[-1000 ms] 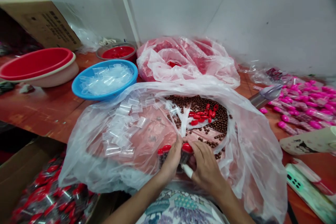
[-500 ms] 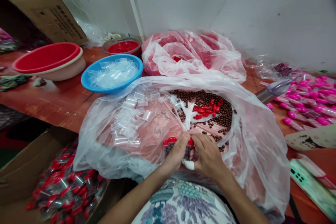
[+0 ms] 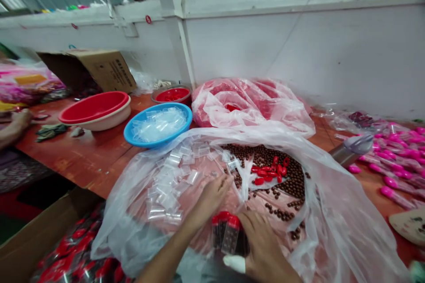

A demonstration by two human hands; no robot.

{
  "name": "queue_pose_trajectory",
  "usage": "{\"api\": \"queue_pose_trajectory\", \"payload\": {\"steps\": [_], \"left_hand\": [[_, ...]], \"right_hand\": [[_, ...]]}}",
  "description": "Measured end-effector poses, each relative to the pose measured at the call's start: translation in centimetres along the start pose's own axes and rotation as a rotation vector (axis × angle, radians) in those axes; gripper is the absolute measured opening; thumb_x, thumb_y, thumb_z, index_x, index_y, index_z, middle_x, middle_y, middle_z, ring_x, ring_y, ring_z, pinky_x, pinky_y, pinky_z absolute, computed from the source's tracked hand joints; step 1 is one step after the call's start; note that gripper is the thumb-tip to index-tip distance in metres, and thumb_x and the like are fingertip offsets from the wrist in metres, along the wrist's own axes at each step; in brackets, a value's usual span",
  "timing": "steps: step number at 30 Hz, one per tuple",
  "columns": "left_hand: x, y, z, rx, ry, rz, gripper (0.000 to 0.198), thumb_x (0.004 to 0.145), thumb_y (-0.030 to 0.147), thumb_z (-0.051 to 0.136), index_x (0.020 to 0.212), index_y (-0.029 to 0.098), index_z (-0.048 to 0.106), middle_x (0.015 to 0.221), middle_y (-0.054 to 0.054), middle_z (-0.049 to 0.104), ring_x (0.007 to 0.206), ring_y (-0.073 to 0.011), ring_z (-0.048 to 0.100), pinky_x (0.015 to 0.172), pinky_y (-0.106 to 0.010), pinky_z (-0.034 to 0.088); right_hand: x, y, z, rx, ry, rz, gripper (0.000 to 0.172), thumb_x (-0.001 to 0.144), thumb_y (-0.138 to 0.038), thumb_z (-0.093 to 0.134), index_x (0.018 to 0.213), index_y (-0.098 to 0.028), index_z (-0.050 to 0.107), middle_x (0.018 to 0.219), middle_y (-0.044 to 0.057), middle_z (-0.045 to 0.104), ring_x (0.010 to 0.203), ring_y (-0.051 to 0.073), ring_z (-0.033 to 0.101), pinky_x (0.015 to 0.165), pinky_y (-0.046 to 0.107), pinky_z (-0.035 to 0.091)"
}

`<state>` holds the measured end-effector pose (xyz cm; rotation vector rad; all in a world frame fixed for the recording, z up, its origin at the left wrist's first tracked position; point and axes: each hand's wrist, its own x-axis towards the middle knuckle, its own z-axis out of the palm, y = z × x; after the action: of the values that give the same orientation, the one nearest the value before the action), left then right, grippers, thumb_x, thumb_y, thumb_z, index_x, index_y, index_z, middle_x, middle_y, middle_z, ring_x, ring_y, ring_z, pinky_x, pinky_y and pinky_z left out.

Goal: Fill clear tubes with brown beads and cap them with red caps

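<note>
My right hand [image 3: 265, 241], its thumb wrapped in white, grips several clear containers with red caps [image 3: 230, 234]; small brown balls show inside them. My left hand [image 3: 215, 192] is apart from these, stretched forward over the plastic sheet with its fingers extended, slightly blurred, and nothing visible in it. Ahead of it lie loose brown balls [image 3: 294, 181] with a small heap of red caps [image 3: 265, 171] among them. Empty clear tubes [image 3: 166, 192] are spread over the sheet's left side.
The translucent plastic sheet [image 3: 345, 212] covers the near table. Behind stand a blue basin [image 3: 139, 139] of clear pieces, a red basin [image 3: 96, 106] and a pink-filled bag [image 3: 252, 101]. Pink-capped tubes [image 3: 398, 163] lie right; a box of red-capped containers [image 3: 76, 252] sits lower left. Another person's hand [image 3: 20, 121] shows far left.
My left hand has let go of the red-capped containers and moved forward. My right hand still holds them. The view has tilted up, showing more wall and another person's hand at left.
</note>
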<state>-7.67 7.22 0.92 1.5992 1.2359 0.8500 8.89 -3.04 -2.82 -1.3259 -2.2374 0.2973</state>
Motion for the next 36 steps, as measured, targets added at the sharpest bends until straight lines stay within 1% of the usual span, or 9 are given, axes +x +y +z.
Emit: {"api": "queue_pose_trajectory", "payload": {"steps": [4,7,10,14,16,19,23,29,36], "left_hand": [[6.6,-1.7,-1.4,0.452,0.067,0.115,0.034,0.082,0.015,0.042,0.109,0.018,0.061,0.106,-0.009,0.059,0.100,-0.0221,0.053,0.091,-0.036,0.038],[10.0,-3.0,-1.9,0.525,-0.047,0.180,0.047,0.071,-0.001,0.043,0.108,0.020,0.063,0.119,-0.009,0.054,0.114,-0.0237,0.045,0.099,-0.040,0.032],[11.8,-3.5,-2.8,0.572,-0.187,0.253,0.049,0.068,-0.005,0.041,0.102,0.021,0.066,0.120,-0.008,0.056,0.112,-0.0226,0.046,0.099,-0.040,0.033],[13.0,-3.0,-3.4,0.604,-0.248,0.306,0.043,0.075,0.000,0.040,0.110,0.017,0.060,0.117,-0.010,0.057,0.112,-0.0216,0.047,0.100,-0.039,0.033],[13.3,-2.3,-2.7,0.601,-0.248,0.312,0.040,0.082,0.009,0.039,0.119,0.015,0.052,0.122,-0.012,0.053,0.114,-0.0219,0.046,0.101,-0.039,0.032],[13.7,-1.3,-0.1,0.578,-0.287,0.301,0.042,0.085,0.021,0.043,0.126,0.016,0.043,0.121,-0.012,0.055,0.108,-0.0213,0.052,0.094,-0.035,0.039],[14.8,-0.7,3.5,0.565,-0.393,0.255,0.035,0.079,0.023,0.052,0.114,0.020,0.057,0.108,-0.007,0.061,0.100,-0.0208,0.057,0.089,-0.030,0.041],[17.6,-1.3,6.1,0.536,-0.419,0.030,0.027,0.066,0.015,0.064,0.092,0.018,0.069,0.084,-0.004,0.068,0.080,-0.0189,0.061,0.075,-0.025,0.044],[19.9,-2.5,9.0,0.317,-0.340,-0.163,0.016,0.065,0.015,0.066,0.080,0.013,0.069,0.063,-0.001,0.063,0.046,-0.0095,0.051,0.048,-0.020,0.040]], "right_hand": [[0.2,-0.3,1.5,-0.011,0.007,-0.061,0.087,0.061,-0.055,0.069,0.133,-0.019,0.037,0.106,0.013,0.059,0.095,0.032,0.056,0.082,0.048,0.045],[0.5,0.5,0.7,-0.011,-0.040,0.008,0.071,0.069,-0.046,0.068,0.130,-0.023,0.041,0.111,0.012,0.058,0.099,0.030,0.055,0.084,0.045,0.047],[1.1,3.3,-1.0,-0.068,-0.005,0.091,0.041,0.081,-0.020,0.055,0.122,-0.024,0.050,0.119,0.011,0.055,0.107,0.026,0.053,0.087,0.042,0.048],[3.0,9.2,-2.7,-0.253,0.080,0.133,0.049,0.077,0.000,0.043,0.120,-0.019,0.053,0.125,0.014,0.053,0.114,0.026,0.051,0.090,0.045,0.046],[4.6,11.5,-3.0,-0.314,0.036,0.151,0.056,0.075,0.002,0.043,0.126,-0.020,0.049,0.134,0.014,0.047,0.121,0.027,0.045,0.093,0.046,0.043],[7.1,13.1,-3.2,-0.283,-0.196,0.199,0.056,0.083,-0.016,0.050,0.137,-0.023,0.038,0.146,0.013,0.031,0.131,0.031,0.030,0.100,0.049,0.034],[8.2,12.9,-3.0,-0.225,-0.375,0.206,0.050,0.086,-0.032,0.048,0.135,-0.031,0.039,0.144,0.004,0.036,0.133,0.033,0.025,0.104,0.054,0.022],[4.8,12.5,-3.2,-0.171,-0.370,0.264,0.062,0.076,-0.003,0.040,0.134,-0.027,0.043,0.144,0.004,0.037,0.133,0.028,0.025,0.105,0.048,0.027],[2.4,12.5,-2.9,-0.139,-0.276,0.276,0.077,0.066,0.007,0.036,0.136,-0.025,0.039,0.146,0.005,0.033,0.136,0.025,0.022,0.106,0.045,0.030]]}}
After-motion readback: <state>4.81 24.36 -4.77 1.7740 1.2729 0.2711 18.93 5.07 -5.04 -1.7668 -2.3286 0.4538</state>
